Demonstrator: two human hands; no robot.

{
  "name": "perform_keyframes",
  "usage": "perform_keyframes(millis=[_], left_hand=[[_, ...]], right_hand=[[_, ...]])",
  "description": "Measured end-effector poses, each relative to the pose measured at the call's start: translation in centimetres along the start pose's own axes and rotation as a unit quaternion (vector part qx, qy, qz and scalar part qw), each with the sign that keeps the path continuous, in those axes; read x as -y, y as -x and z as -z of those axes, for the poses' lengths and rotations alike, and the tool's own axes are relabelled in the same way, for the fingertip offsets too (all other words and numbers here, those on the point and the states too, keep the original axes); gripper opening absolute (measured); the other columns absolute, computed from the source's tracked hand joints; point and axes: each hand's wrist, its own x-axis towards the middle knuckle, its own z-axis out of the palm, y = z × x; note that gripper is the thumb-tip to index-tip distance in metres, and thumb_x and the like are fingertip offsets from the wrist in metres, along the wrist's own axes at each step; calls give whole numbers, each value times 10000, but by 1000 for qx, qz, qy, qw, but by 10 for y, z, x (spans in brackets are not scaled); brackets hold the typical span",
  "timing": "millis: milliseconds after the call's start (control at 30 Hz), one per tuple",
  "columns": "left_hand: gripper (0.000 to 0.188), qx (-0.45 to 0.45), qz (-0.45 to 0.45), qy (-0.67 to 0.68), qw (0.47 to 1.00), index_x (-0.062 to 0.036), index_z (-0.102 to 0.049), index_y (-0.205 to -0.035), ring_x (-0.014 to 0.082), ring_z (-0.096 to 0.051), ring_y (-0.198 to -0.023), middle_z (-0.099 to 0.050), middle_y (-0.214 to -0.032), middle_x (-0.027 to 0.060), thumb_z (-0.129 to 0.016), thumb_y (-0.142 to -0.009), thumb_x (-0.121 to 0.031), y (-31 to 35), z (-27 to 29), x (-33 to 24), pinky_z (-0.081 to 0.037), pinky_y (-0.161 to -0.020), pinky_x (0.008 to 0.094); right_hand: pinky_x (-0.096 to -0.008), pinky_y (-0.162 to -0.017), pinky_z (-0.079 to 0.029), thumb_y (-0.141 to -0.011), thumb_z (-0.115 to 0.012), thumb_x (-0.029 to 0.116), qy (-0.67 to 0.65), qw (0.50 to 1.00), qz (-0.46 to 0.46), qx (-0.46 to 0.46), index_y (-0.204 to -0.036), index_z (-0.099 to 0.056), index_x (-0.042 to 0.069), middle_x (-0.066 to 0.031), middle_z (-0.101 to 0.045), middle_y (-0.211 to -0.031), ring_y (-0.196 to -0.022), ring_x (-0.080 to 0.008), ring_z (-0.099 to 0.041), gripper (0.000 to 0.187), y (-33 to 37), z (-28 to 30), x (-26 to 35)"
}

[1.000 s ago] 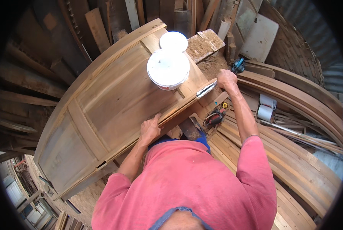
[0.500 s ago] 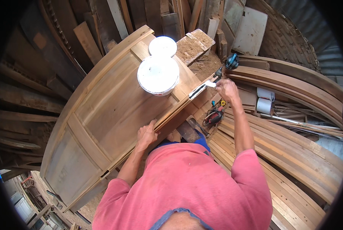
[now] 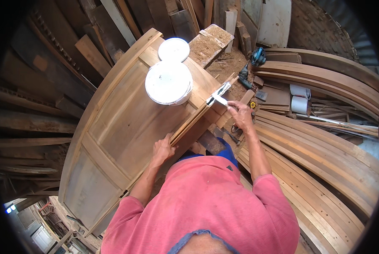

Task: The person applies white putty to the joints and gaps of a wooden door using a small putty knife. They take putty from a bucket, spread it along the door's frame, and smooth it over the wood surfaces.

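A large wooden door (image 3: 126, 122) with a curved edge and recessed panels lies before me. My left hand (image 3: 163, 150) grips its near edge, fingers bent around it. My right hand (image 3: 240, 115) is closed on a thin white-smeared tool (image 3: 220, 100), whose exact kind I cannot make out. Its far end meets a dark strip (image 3: 217, 94) smeared with white paste at the door's right corner. On the door stands a white bucket (image 3: 169, 84), with a round white lid (image 3: 173, 50) just beyond it.
A sawdust-covered board (image 3: 210, 42) sits behind the door. A blue power tool (image 3: 258, 56) lies at the far right, near two white rolls (image 3: 299, 105). Long stacked planks (image 3: 308, 156) fill the right side. Upright boards (image 3: 92, 51) line the back left.
My right hand has come left and nearer to me, bringing the white-smeared tool against the dark strip. My left hand keeps its hold on the door. The whole view has shifted slightly.
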Motion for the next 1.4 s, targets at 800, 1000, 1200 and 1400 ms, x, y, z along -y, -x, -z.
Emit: perform_keyframes(millis=[800,1000,1200,1400], left_hand=[[624,18,20,-16,1000,-170,-502,-1335,443,-644,-946,-689,-1001,212,-755,-779,-301,-3,0,-2,-508,-830,526],[628,1,8,5,1000,-171,-499,-1337,441,-643,-951,-687,-998,218,-755,-781,-306,-4,-9,6,-509,-829,527],[634,11,5,-5,1000,-167,-486,-1347,449,-640,-952,-684,-994,228,-749,-788,-308,-4,-4,2,-507,-827,532],[630,13,10,3,1000,-163,-483,-1347,458,-636,-949,-683,-995,231,-745,-793,-313,-3,-4,3,-505,-820,541]], right_hand=[[-304,-508,-452,-911,-495,173,-20,995,-99,-6,-783,-677,5,-89,-639,-638,-494,-126,-559,279,-48,19,-58],[-317,-508,-456,-915,-495,178,4,997,-15,80,-790,-670,2,-89,-646,-644,-480,-137,-567,278,-11,-1,-32],[-333,-513,-466,-922,-487,193,-65,985,-153,-54,-826,-655,3,-86,-648,-645,-509,-171,-593,271,-57,20,-34],[-408,-647,-511,-932,-480,227,62,996,-56,25,-812,-654,2,-145,-656,-670,-627,-278,-648,309,-27,1,-23]])
